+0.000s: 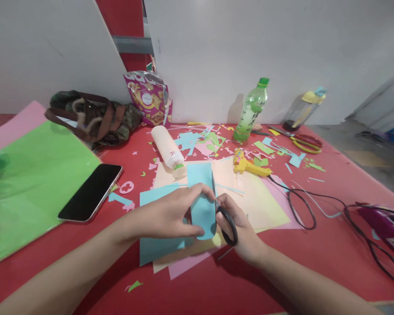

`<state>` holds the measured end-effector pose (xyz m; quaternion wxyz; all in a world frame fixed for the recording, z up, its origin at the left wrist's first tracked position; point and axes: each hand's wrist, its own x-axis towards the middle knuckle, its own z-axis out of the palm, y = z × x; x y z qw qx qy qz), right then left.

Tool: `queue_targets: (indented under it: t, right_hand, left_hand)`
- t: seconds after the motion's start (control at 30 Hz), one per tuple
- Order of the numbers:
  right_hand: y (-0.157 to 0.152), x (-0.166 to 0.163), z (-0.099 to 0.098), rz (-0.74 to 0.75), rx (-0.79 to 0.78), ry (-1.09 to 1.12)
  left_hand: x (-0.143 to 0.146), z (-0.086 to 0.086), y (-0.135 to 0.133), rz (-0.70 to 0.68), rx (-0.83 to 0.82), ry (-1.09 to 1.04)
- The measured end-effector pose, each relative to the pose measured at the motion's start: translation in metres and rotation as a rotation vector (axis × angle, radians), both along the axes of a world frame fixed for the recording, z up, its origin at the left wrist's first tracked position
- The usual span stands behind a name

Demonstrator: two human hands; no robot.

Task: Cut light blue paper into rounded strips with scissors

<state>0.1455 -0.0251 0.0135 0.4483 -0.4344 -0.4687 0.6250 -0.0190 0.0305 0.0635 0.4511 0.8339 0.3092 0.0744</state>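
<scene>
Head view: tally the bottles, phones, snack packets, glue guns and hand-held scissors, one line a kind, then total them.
Bottles: 3 (green bottle, white bottle, yellow-lidded bottle)
Phone: 1
Snack packet: 1
Glue gun: 1
Scissors in the right hand: 1
Total: 7

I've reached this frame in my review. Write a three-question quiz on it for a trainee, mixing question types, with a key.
1. What tool does the person's right hand hold?

2. True or false: the screen of the phone is lit.

3. The left hand holds a piece of paper. What colour is it?
A) pink
B) light blue
C) yellow

Key:
1. Black-handled scissors, with the blades at the paper's edge.
2. False; the screen is dark.
3. B, light blue.
</scene>
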Motion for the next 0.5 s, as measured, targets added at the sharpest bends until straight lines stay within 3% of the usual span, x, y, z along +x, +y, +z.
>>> queue_targets:
  t: [0.5]
  right_hand:
    - [0.0013,-0.0019,-0.0002,-0.014,-0.048,0.049]
  left_hand:
    - [-0.0013,0.0012,-0.0002,0.004,0.003,0.019]
